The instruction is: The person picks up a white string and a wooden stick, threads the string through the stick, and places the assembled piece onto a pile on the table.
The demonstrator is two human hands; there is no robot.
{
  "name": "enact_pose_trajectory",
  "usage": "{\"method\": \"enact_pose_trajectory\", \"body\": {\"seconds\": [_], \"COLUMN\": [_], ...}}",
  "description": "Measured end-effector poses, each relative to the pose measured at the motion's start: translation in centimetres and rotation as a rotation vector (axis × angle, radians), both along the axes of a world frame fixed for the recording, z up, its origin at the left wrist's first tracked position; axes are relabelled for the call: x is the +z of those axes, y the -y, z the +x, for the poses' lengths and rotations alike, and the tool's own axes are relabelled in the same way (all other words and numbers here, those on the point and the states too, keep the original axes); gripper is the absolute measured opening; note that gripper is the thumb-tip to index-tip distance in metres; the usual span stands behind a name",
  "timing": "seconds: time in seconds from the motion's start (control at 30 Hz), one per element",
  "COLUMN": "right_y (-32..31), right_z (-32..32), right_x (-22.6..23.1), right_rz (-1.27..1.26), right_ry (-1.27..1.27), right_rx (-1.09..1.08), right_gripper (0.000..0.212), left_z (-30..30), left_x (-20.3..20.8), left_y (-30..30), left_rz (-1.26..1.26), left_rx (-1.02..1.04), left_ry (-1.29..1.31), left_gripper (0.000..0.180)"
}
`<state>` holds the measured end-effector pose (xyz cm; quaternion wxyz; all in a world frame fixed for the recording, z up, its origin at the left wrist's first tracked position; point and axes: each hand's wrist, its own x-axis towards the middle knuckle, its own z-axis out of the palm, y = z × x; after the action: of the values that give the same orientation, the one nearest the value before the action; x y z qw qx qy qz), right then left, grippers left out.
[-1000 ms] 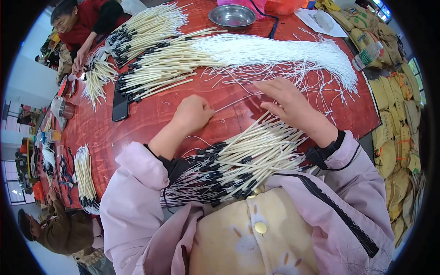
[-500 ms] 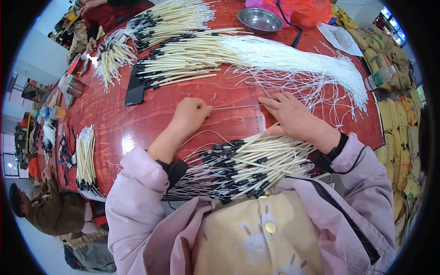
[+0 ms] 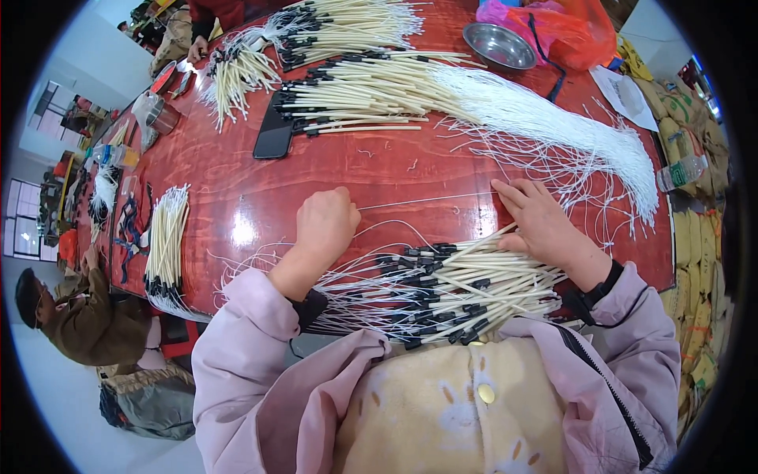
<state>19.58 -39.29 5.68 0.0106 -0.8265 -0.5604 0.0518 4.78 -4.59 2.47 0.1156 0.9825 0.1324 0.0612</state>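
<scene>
A thin white string (image 3: pixel 430 201) lies stretched across the red table (image 3: pixel 237 189) between my hands. My left hand (image 3: pixel 325 221) is closed on its left end. My right hand (image 3: pixel 537 221) presses flat on its right end, fingers spread over the table. Just in front of my body lies a pile of cream tubes with black tips and white strings (image 3: pixel 458 288), under my right wrist and beside my left forearm. A large bundle of the same cream tubes with long white strings (image 3: pixel 442 95) lies farther back.
A black phone (image 3: pixel 275 134) lies left of the far bundle. A steel bowl (image 3: pixel 497 43) and an orange bag (image 3: pixel 576 31) stand at the back. More tube bundles lie at the left (image 3: pixel 166 237) and back left (image 3: pixel 237 71). Other people sit at the left (image 3: pixel 79 316) and far back.
My view has tilted and the table shifted down in it. My right hand has slid a little right along the string; my left hand stays closed on its end.
</scene>
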Motion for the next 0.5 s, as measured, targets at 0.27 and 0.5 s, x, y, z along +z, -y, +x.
{"method": "enact_pose_trajectory", "body": {"seconds": [0.27, 0.5], "right_y": [0.4, 0.0], "right_z": [0.1, -0.2], "right_x": [-0.1, -0.2], "right_rz": [-0.003, 0.033], "right_ry": [-0.003, -0.048], "right_rx": [-0.004, -0.038], "right_gripper": [0.097, 0.097], "left_z": [0.9, 8.8], "left_x": [1.8, 2.0], "left_y": [-1.1, -1.0], "left_rz": [0.033, 0.105], "left_rx": [0.041, -0.277], "left_ry": [-0.237, 0.163], "left_gripper": [0.024, 0.015]}}
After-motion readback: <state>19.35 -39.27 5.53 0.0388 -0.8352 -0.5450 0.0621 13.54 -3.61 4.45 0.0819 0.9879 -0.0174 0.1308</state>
